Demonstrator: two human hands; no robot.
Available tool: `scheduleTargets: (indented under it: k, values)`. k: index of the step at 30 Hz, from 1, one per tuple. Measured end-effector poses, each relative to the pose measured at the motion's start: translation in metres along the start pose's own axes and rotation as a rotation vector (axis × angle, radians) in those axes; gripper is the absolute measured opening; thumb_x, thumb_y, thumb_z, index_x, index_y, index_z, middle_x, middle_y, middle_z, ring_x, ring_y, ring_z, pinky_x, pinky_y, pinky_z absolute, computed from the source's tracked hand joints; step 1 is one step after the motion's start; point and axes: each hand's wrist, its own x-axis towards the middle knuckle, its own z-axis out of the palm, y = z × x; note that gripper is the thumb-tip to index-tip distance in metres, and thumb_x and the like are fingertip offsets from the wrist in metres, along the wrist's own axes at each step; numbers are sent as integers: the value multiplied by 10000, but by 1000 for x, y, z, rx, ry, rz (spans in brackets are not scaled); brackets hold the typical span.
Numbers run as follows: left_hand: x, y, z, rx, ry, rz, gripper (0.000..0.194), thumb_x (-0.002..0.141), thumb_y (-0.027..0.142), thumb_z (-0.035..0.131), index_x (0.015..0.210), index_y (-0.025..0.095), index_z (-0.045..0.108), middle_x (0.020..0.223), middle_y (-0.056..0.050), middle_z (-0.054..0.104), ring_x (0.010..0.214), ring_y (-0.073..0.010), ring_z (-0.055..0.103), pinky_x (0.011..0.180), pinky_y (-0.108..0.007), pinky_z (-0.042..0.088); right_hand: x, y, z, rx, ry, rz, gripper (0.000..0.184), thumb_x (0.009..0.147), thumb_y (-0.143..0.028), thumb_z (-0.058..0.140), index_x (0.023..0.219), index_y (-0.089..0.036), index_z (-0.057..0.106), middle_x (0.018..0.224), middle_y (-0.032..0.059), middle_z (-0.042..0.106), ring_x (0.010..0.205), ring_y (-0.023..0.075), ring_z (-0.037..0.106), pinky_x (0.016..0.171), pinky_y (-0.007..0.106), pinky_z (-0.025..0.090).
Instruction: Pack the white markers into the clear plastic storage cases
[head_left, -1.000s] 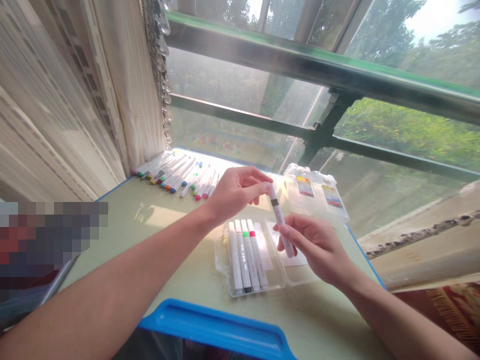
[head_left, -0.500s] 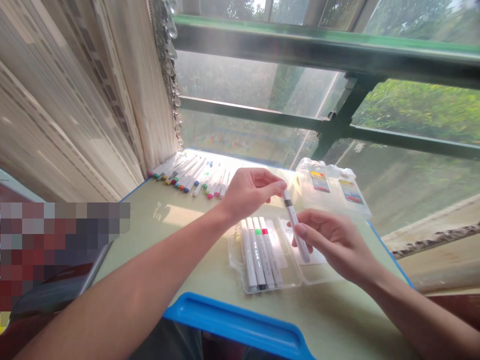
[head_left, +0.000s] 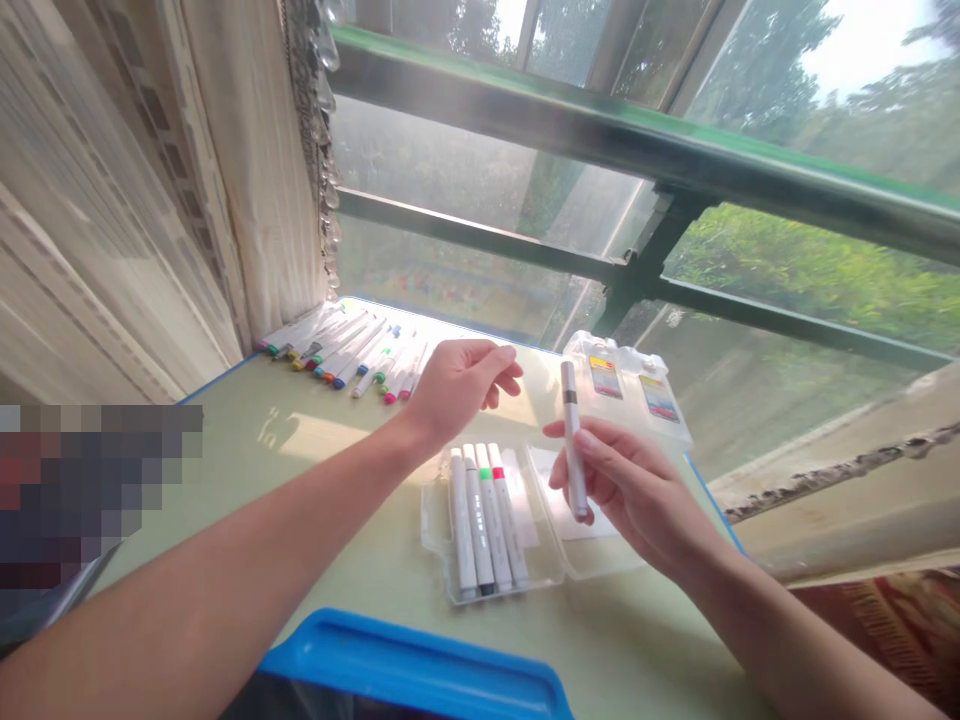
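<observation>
Well, the marker [head_left: 571,422] could drop if the right hand [head_left: 634,485], pinching it, slackens; the left hand [head_left: 465,385] seems empty.

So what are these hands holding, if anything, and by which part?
A marker, held by its lower half in the right hand. The left hand visibly holds nothing.

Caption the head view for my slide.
Near an open case of four markers, the right hand holds a dark-banded marker; left hand apart.
</observation>
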Motion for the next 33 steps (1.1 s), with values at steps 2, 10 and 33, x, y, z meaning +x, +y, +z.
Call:
scheduleTargets:
  k: [2, 10, 33]
  values:
    - [0, -1, 0, 15, -8, 1, 308, 885, 372, 598, 731, 123, 693, 657, -48, 693, 502, -82, 529, 510, -221, 420, 1, -1, 0, 68, -7, 14, 255, 936, -377, 605, 1038, -158, 688, 695, 52, 700, 498, 101, 556, 445, 201, 426]
    - [-1, -1, 0, 42, -30, 25, 298, 880, 342, 589, 710, 120, 690, 643, -49, 694, 503, -83, 531, 503, -217, 415, 3, -1, -1, 96, 13, 37, 232, 930, -316, 581, 1001, -132, 703, 668, 71, 701, 483, 104, 544, 426, 196, 408]
    - [-5, -3, 4, 209, -125, 136, 242, 878, 309, 602, 763, 131, 720, 623, -5, 613, 560, -87, 499, 533, -232, 374, -2, 5, 1, -630, 104, -257, 264, 832, -386, 739, 958, -162, 678, 579, -43, 532, 485, 87, 431, 451, 235, 326]
